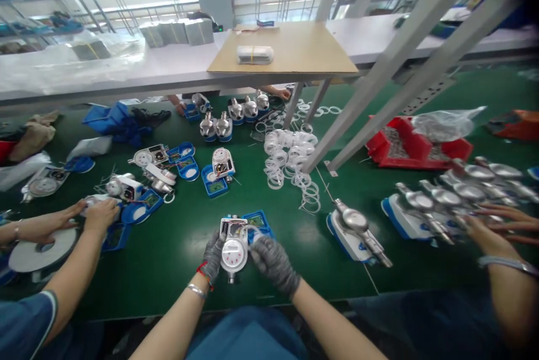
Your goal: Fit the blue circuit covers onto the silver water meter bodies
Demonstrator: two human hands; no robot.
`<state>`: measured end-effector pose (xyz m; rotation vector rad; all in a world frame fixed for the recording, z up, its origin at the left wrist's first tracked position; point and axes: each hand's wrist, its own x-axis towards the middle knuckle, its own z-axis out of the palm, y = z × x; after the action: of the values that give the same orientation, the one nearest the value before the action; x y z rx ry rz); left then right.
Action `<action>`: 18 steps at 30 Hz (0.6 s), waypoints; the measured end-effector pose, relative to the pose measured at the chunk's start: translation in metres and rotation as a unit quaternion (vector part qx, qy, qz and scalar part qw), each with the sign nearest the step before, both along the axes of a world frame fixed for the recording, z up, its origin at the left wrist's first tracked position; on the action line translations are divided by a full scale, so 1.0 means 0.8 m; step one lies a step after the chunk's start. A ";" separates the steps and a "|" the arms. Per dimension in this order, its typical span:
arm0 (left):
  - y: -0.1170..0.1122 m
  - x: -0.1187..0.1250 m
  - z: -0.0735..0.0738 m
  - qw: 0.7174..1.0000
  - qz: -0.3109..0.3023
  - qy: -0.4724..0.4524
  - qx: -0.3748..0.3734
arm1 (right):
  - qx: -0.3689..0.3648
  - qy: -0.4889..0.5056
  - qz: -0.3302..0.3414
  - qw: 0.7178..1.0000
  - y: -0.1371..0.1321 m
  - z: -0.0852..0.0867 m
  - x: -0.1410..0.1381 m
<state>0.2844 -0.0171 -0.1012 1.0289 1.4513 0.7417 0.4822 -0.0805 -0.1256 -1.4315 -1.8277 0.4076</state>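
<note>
In front of me a white water meter (234,253) with a round dial and metal pipe ends lies on the green table. Its blue cover (257,222), with a green circuit board inside, is folded open to the right. My left hand (213,257), in a grey glove, grips the meter's left side. On the other side my gloved right hand (274,265) has its fingers pinched together beside the cover and dial. Something pale shows at those fingertips, too blurred to name. Beyond the meter sits another opened meter (222,163) with its blue cover.
White rings (288,152) lie piled ahead, near slanted metal posts (366,73). A closed meter (357,231) and a red bin (404,144) are to the right. Co-workers' hands (101,214) work at left, another co-worker's hand (484,231) at right. A shelf (177,65) crosses the back.
</note>
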 end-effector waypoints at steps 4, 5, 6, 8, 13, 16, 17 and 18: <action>-0.016 -0.014 -0.053 0.993 0.109 -0.033 0.011 | 0.002 -0.014 0.083 0.996 -0.035 -0.009 -0.063; -0.021 -0.022 -0.053 0.992 0.099 0.036 0.064 | -0.003 -0.015 0.080 0.997 -0.037 -0.011 -0.070; -0.026 -0.029 -0.050 0.984 0.065 0.117 0.121 | -0.007 -0.012 0.077 0.997 -0.037 -0.013 -0.074; -0.040 -0.035 -0.039 0.948 -0.033 0.250 0.194 | -0.016 0.013 0.073 0.997 -0.036 -0.014 -0.077; -0.060 -0.023 -0.020 0.926 -0.107 0.320 0.169 | -0.087 0.133 -0.110 0.981 -0.033 -0.015 -0.093; -0.058 -0.021 -0.017 0.927 -0.114 0.318 0.161 | -0.140 0.181 -0.202 0.952 -0.023 -0.017 -0.111; -0.057 -0.022 -0.016 0.930 -0.110 0.314 0.156 | -0.143 0.195 -0.215 0.946 -0.020 -0.018 -0.114; -0.057 -0.023 -0.016 0.934 -0.104 0.309 0.148 | -0.142 0.206 -0.223 0.942 -0.017 -0.018 -0.116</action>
<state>0.2661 -0.0625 -0.1140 1.7327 1.7469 0.5073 0.3895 -0.0938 -0.1402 -1.7450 -1.1012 0.6954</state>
